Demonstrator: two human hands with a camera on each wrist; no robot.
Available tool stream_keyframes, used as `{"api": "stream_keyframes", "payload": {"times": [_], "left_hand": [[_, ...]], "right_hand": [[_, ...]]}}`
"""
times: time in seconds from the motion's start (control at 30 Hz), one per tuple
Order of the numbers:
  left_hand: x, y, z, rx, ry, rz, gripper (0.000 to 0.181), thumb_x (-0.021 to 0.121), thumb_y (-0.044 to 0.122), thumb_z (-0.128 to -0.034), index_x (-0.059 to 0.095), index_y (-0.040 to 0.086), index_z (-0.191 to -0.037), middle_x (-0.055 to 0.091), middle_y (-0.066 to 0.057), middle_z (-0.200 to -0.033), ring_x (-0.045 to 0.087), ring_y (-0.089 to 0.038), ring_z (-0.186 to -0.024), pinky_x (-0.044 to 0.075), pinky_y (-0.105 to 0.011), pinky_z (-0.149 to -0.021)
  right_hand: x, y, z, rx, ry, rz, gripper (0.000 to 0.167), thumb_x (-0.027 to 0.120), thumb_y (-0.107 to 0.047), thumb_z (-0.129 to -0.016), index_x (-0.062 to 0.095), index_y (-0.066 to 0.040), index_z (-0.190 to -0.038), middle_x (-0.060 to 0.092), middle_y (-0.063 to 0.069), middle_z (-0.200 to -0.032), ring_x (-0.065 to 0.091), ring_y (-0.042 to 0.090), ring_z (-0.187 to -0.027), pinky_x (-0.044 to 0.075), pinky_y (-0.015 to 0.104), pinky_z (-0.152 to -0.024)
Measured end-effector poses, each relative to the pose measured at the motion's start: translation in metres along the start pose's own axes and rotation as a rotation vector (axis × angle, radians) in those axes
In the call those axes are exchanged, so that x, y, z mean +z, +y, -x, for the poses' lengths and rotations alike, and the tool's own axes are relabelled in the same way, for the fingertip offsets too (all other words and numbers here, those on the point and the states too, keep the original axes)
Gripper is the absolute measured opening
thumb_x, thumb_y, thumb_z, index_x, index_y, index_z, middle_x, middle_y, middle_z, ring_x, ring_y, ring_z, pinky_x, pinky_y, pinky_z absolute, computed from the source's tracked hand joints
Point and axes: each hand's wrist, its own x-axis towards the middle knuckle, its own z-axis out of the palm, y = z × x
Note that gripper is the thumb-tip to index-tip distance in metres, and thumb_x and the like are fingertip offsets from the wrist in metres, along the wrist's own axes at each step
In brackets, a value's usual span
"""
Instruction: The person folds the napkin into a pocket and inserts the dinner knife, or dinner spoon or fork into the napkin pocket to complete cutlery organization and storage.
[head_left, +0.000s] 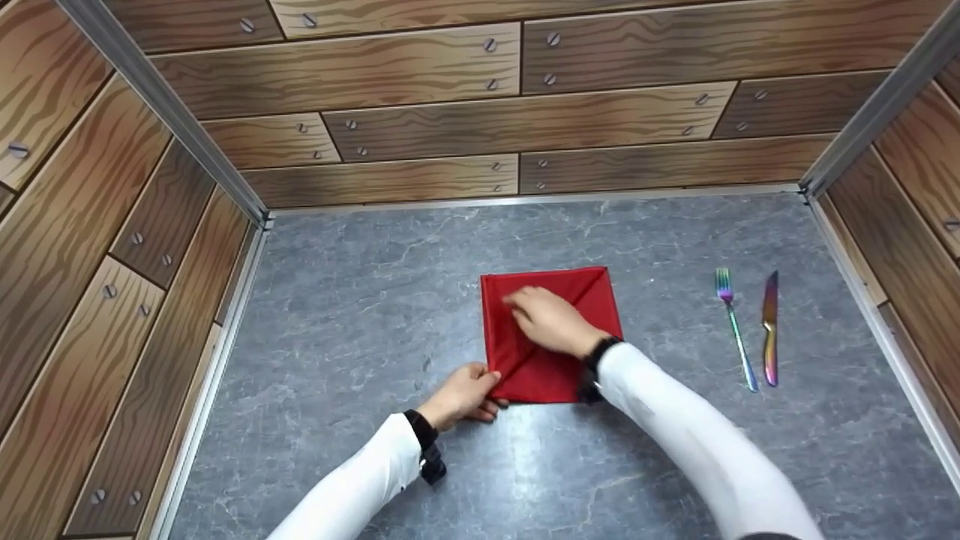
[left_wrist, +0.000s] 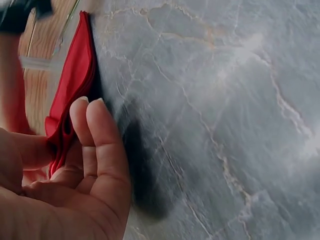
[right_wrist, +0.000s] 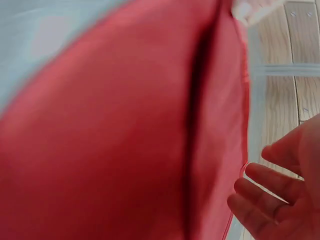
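A folded red cloth napkin (head_left: pixel 551 375) lies roughly square on the grey surface, a diagonal fold line crossing it. My left hand (head_left: pixel 466 391) pinches its near left corner between thumb and fingers; in the left wrist view the layered red edge (left_wrist: pixel 75 75) stands up from that pinch. Above the napkin's upper middle is my right hand (head_left: pixel 555 319), blurred in the head view. The right wrist view shows that hand (right_wrist: pixel 280 190) with relaxed, slightly bent fingers beside the napkin's edge and nothing between them. Whether its fingertips touch the cloth I cannot tell.
To the right of the napkin lie a rainbow-coloured fork (head_left: pixel 733 322) and a matching knife (head_left: pixel 770 330), side by side with their handles toward me. Wood-patterned panels (head_left: pixel 420 135) with metal edging enclose the grey surface (head_left: pixel 360 300) at the back and both sides.
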Motion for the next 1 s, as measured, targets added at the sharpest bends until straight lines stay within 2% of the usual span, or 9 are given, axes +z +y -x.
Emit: {"api": "stream_keyframes", "payload": {"times": [0.1, 0.2, 0.33, 0.5, 0.57, 0.77, 0.87, 1.0], "left_hand": [[0.004, 0.001, 0.0, 0.033, 0.006, -0.015, 0.02, 0.05, 0.02, -0.102, 0.054, 0.001, -0.102, 0.07, -0.022, -0.085, 0.06, -0.014, -0.054, 0.057, -0.03, -0.052], [0.006, 0.002, 0.002, 0.05, 0.016, -0.029, 0.021, 0.05, 0.021, -0.102, 0.055, 0.0, -0.102, 0.07, -0.023, -0.085, 0.06, -0.015, -0.053, 0.057, -0.031, -0.052], [0.009, 0.003, 0.004, 0.063, 0.032, -0.051, 0.022, 0.05, 0.023, -0.1023, 0.057, 0.001, -0.101, 0.07, -0.021, -0.083, 0.059, -0.016, -0.051, 0.057, -0.035, -0.053], [0.012, 0.005, 0.005, 0.111, 0.021, -0.092, 0.021, 0.05, 0.023, -0.1028, 0.056, 0.004, -0.099, 0.07, -0.018, -0.081, 0.061, -0.019, -0.054, 0.058, -0.039, -0.056], [0.014, 0.005, 0.005, 0.129, 0.017, -0.11, 0.02, 0.05, 0.023, -0.1029, 0.056, 0.004, -0.099, 0.07, -0.017, -0.08, 0.063, -0.021, -0.056, 0.059, -0.04, -0.057], [0.016, 0.005, 0.005, 0.181, 0.031, -0.175, 0.02, 0.051, 0.023, -0.1025, 0.057, 0.004, -0.103, 0.07, -0.014, -0.077, 0.065, -0.025, -0.057, 0.058, -0.04, -0.056], [0.016, 0.005, 0.006, 0.18, 0.033, -0.184, 0.02, 0.051, 0.023, -0.1024, 0.058, 0.004, -0.103, 0.07, -0.013, -0.077, 0.065, -0.026, -0.058, 0.058, -0.041, -0.056], [0.017, 0.006, 0.007, 0.168, 0.029, -0.181, 0.021, 0.052, 0.024, -0.1023, 0.058, 0.005, -0.105, 0.07, -0.012, -0.079, 0.067, -0.03, -0.062, 0.059, -0.042, -0.059]], "right_hand": [[0.004, -0.006, -0.025, 0.07, -0.006, -0.07, 0.037, 0.056, -0.016, -0.099, 0.057, -0.003, -0.134, 0.059, 0.013, -0.129, 0.053, 0.026, -0.122, 0.042, 0.04, -0.104], [0.009, -0.01, -0.043, 0.147, -0.042, -0.079, 0.046, 0.058, -0.023, -0.099, 0.052, -0.003, -0.14, 0.055, 0.015, -0.134, 0.051, 0.027, -0.125, 0.041, 0.04, -0.104], [0.018, -0.014, -0.061, 0.246, -0.087, -0.016, 0.061, 0.062, -0.038, -0.095, 0.047, -0.004, -0.143, 0.051, 0.017, -0.134, 0.053, 0.03, -0.12, 0.046, 0.045, -0.098], [0.027, -0.017, -0.073, 0.306, -0.09, 0.126, 0.07, 0.068, -0.047, -0.088, 0.049, -0.004, -0.139, 0.05, 0.017, -0.128, 0.06, 0.032, -0.104, 0.053, 0.047, -0.084], [0.03, -0.018, -0.074, 0.296, -0.069, 0.173, 0.063, 0.069, -0.042, -0.088, 0.053, -0.003, -0.134, 0.051, 0.018, -0.123, 0.06, 0.034, -0.1, 0.054, 0.047, -0.081], [0.03, -0.023, -0.073, 0.209, 0.022, 0.25, 0.025, 0.065, -0.018, -0.087, 0.067, -0.002, -0.106, 0.056, 0.017, -0.108, 0.06, 0.038, -0.093, 0.054, 0.05, -0.075], [0.03, -0.025, -0.073, 0.191, 0.052, 0.259, 0.018, 0.064, -0.014, -0.086, 0.067, -0.002, -0.1, 0.059, 0.016, -0.102, 0.062, 0.037, -0.091, 0.054, 0.049, -0.076], [0.029, -0.026, -0.074, 0.18, 0.082, 0.257, 0.015, 0.06, -0.009, -0.089, 0.065, -0.002, -0.101, 0.063, 0.017, -0.099, 0.065, 0.037, -0.09, 0.055, 0.049, -0.077]]}}
